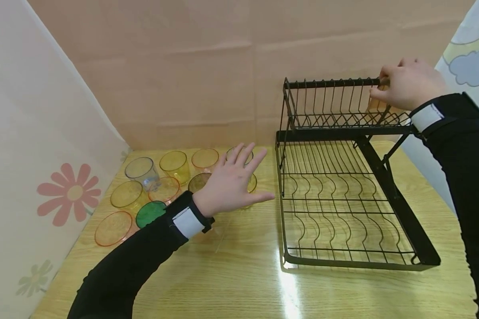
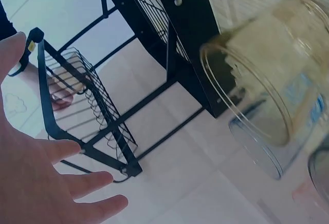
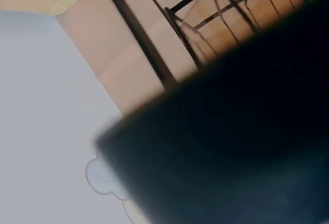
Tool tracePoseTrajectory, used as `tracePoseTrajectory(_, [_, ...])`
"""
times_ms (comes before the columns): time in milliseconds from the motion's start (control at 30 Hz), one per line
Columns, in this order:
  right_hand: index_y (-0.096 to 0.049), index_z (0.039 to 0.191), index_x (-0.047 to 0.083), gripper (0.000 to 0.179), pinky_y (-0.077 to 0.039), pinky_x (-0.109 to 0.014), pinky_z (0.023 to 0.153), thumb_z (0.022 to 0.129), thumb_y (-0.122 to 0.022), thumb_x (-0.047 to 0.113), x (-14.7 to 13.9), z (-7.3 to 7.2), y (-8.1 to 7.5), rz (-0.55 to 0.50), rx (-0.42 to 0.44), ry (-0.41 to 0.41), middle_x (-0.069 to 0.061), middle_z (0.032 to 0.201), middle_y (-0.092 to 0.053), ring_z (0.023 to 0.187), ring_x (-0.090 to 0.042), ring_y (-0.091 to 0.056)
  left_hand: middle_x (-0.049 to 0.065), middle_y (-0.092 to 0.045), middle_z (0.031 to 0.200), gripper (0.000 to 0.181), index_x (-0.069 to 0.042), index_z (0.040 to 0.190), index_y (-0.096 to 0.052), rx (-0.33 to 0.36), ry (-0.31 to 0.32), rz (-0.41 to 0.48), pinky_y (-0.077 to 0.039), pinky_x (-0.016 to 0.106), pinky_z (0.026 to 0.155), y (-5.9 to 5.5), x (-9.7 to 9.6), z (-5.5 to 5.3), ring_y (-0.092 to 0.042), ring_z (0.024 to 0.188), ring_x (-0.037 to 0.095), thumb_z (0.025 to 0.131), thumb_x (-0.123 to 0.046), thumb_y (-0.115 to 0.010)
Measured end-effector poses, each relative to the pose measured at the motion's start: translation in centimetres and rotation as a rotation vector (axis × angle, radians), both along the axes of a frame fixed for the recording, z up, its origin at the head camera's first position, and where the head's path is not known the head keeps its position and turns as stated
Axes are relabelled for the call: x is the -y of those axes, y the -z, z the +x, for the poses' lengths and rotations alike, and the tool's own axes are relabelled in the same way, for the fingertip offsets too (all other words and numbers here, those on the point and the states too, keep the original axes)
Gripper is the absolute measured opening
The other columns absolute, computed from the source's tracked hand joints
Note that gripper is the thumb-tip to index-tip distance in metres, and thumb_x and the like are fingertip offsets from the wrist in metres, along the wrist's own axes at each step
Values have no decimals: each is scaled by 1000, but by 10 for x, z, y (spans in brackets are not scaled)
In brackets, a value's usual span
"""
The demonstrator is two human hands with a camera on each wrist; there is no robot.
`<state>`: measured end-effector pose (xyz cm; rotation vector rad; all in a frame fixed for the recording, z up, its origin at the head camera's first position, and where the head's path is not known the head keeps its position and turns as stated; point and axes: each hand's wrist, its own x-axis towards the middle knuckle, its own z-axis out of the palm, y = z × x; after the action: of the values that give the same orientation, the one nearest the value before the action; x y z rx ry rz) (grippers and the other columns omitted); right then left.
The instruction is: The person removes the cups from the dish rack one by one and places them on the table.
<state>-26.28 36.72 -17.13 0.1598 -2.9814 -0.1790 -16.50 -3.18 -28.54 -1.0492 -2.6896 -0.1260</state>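
My left hand (image 1: 229,184) hovers over the right part of a group of tinted glasses, fingers spread and holding nothing. The left wrist view shows its fingers near a yellowish glass (image 2: 262,70) and a bluish glass (image 2: 257,144). At the upper right, my right hand (image 1: 411,84) grips an orange-tinted glass (image 1: 375,107) in the top tier of the black dish rack (image 1: 407,212). Wires and fingers partly hide that glass. The right wrist view shows its orange surface (image 3: 234,13) behind the wires; a dark sleeve blocks the hand there.
Several glasses stand in rows at the left, among them a green glass (image 1: 149,215), a yellow glass (image 1: 174,166) and a red-rimmed glass (image 1: 113,228). The left arm partly covers the group. The rack's wire lower tier (image 1: 335,199) stands on the wooden table (image 1: 231,283).
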Motion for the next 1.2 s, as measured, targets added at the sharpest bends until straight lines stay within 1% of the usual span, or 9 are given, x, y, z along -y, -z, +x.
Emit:
tracePoseTrajectory(267, [-40, 116, -2, 54, -36, -61, 73, 87, -45, 44, 8, 8, -21, -26, -99, 52, -33, 113, -32, 101, -52, -27, 9, -7, 151, 94, -28, 146, 0, 49, 40, 19, -16, 57, 100, -2, -20, 3, -9, 135, 33, 75, -82, -26])
tracePoseTrajectory(467, [-40, 115, -4, 50, -35, -61, 79, 88, -42, 38, 22, 24, -42, -66, -203, 84, -34, 117, -30, 106, -50, -25, 7, -6, 151, 93, -28, 146, 2, 68, 50, 10, -15, 54, 101, -1, -31, 5, -7, 136, 30, 75, -82, -25])
tracePoseTrajectory(700, [-47, 108, -7, 45, -32, -52, 73, 87, -42, 33, 35, 49, -54, -200, -373, 17, -28, 104, -41, 98, -43, -34, 5, -4, 152, 92, -30, 145, 3, 94, 78, 74, -12, 53, 101, 0, -41, 8, -5, 136, 28, 75, -81, -27])
tracePoseTrajectory(767, [-48, 108, -7, 44, -30, -45, 73, 87, -42, 32, 40, 58, -53, -273, -412, -8, -24, 101, -42, 95, -38, -36, 5, -5, 152, 91, -30, 146, 2, 103, 92, 118, -11, 50, 102, 0, -44, 9, -6, 136, 27, 76, -80, -30])
tracePoseTrajectory(833, [-50, 109, -6, 44, -31, -35, 74, 87, -43, 32, 45, 68, -51, -369, -443, -27, -14, 98, -45, 89, -25, -40, 5, -5, 152, 91, -30, 146, 2, 123, 105, 172, -9, 46, 104, 1, -47, 11, -7, 136, 26, 77, -78, -33])
tracePoseTrajectory(967, [-54, 96, 18, 16, -31, -16, 65, 86, -48, 29, 57, 88, -43, -622, -448, -42, 7, 91, -42, 76, -2, -37, 2, -4, 151, 90, -33, 144, 6, 195, 118, 308, -9, 43, 104, 0, -53, 15, -6, 136, 20, 78, -73, -40])
tracePoseTrajectory(1033, [-50, 92, 29, 7, -32, -13, 61, 86, -49, 26, 63, 98, -38, -755, -441, -39, 12, 89, -43, 73, 1, -40, -2, -2, 151, 89, -36, 143, 8, 251, 120, 384, -15, 46, 102, -1, -57, 17, -6, 135, 17, 78, -72, -42])
tracePoseTrajectory(1067, [-48, 91, 33, 10, -34, -12, 61, 86, -50, 24, 66, 103, -35, -814, -442, -44, 10, 89, -45, 73, -1, -42, -3, -1, 151, 88, -38, 142, 9, 282, 121, 424, -17, 47, 101, -1, -59, 18, -5, 135, 15, 78, -72, -42])
tracePoseTrajectory(1200, [-56, 96, 23, 9, -35, -14, 61, 88, -51, 21, 78, 118, -16, -1018, -454, -84, 6, 86, -54, 72, -8, -46, -10, -1, 150, 83, -41, 141, 7, 408, 152, 614, -21, 51, 99, -2, -67, 23, -8, 134, 12, 81, -66, -45])
